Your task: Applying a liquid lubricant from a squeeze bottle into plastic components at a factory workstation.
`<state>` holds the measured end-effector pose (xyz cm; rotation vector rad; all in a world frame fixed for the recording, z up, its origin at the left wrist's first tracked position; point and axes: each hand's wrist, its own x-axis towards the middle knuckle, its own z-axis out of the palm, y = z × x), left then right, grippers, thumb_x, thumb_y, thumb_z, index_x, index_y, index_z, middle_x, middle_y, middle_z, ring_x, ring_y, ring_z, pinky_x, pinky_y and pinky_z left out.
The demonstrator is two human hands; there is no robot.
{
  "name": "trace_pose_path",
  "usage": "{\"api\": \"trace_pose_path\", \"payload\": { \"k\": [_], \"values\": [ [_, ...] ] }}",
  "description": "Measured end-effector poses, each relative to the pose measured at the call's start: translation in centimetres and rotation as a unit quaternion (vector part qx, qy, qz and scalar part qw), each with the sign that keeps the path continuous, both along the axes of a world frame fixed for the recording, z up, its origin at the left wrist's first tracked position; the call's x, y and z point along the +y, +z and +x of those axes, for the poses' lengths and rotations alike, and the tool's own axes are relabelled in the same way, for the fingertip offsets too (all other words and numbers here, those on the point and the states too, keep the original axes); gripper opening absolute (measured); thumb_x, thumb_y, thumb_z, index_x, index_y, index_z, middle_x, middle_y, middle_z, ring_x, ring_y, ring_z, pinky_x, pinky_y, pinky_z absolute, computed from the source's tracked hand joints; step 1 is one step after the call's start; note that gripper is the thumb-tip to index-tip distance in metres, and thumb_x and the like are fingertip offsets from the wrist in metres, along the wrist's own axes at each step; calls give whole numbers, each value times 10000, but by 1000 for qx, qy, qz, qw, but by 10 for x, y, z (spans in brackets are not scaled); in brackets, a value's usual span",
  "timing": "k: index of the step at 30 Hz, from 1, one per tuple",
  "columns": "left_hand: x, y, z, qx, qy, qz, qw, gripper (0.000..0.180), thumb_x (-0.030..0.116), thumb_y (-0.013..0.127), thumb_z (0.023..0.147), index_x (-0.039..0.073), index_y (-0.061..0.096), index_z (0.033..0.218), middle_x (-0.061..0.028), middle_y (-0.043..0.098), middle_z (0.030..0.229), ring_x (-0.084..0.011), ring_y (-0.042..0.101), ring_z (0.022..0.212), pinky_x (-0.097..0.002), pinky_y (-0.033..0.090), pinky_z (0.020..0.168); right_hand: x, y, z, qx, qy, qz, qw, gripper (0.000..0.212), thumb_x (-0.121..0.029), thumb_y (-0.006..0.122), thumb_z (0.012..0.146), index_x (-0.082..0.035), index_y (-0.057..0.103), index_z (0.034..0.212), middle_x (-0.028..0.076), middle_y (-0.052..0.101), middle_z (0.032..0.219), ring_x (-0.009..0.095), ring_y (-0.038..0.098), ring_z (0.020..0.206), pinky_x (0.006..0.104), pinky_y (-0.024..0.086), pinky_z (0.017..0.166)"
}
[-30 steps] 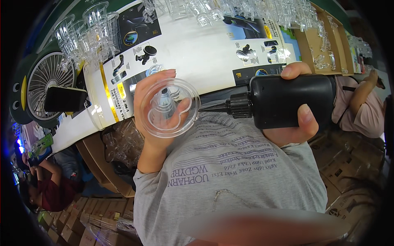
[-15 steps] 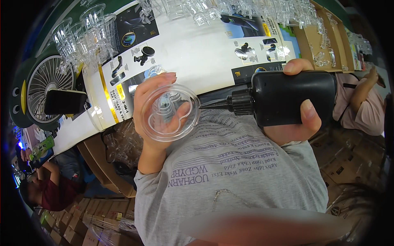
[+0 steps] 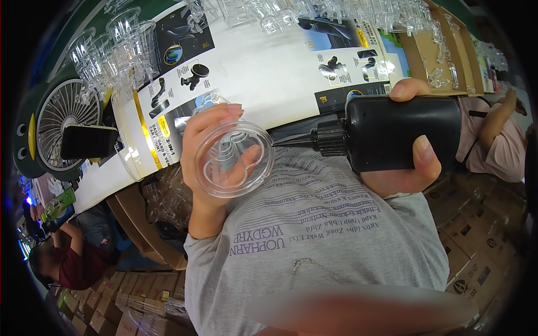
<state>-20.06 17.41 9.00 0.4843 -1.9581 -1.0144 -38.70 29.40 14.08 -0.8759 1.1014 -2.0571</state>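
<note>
Head view: pinches clear plastic cup (image 3: 232, 162) left of centre with left hand (image 3: 200, 124), thumb visible through the wall, wide round end toward camera, probably to keep rim in sight. Clamps black bottle (image 3: 400, 135) right of centre between thumb and fingers of right hand (image 3: 414, 178), laid sideways, probably to aim nozzle (image 3: 300, 140) at cup rim; can't tell if touching. Can't tell bottle contents, opaque. Note lower-left cardboard box (image 3: 126, 227) with clear pieces (image 3: 168, 203) inside; upper-right cardboard tray (image 3: 416, 61) with clear parts (image 3: 439, 78); upper-left clustered cups (image 3: 115, 53).
</note>
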Motion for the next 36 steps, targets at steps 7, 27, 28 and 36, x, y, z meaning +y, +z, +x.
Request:
{"api": "trace_pose_path", "payload": {
  "k": [7,27,28,36],
  "values": [
    [2,-2,2,-13,4,28,1000,399,147,767,633,-13,588,951,-138,568,966,-239,568,872,-309,472,733,-1,-2,0,-5,0,-18,1000,544,-295,554,690,103,467,1050,176,525,1004,212,602,791,282,517,659],
    [0,-4,9,20,-38,98,994,456,118,783,606,-22,561,979,-146,618,948,-254,591,874,-333,461,789,1,9,-3,108,-12,71,992,531,-301,514,688,118,406,996,226,479,994,295,604,763,331,535,606],
    [0,-4,9,19,-39,90,995,463,107,783,608,-23,554,988,-152,618,953,-255,593,874,-334,463,786,1,9,-4,128,-6,76,989,533,-291,522,684,123,403,998,228,476,1005,297,605,768,331,539,604],
    [0,-6,8,14,-31,57,998,430,83,762,635,-37,548,988,-164,615,965,-263,599,884,-337,474,779,-1,14,-4,144,2,88,986,526,-283,587,689,53,491,1082,137,549,989,157,566,852,251,463,745]
  ]
}}
